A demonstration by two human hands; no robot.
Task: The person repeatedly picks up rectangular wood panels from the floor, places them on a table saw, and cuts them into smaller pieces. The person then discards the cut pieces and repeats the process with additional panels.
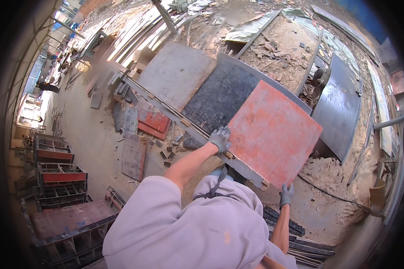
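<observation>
As the head view shows, my left hand (221, 139) rests at the left corner of the red panel (276, 132), fingers slightly spread. My right hand (286, 195) touches its near corner. I cannot tell whether either hand grips. The panel lies in front of me, bordering the black panel (222, 92); the grey panel (177, 74) is farther left.

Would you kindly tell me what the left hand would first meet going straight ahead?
The left hand would probably meet the reddish panel, whose edge looks near, though depth is unclear.
</observation>
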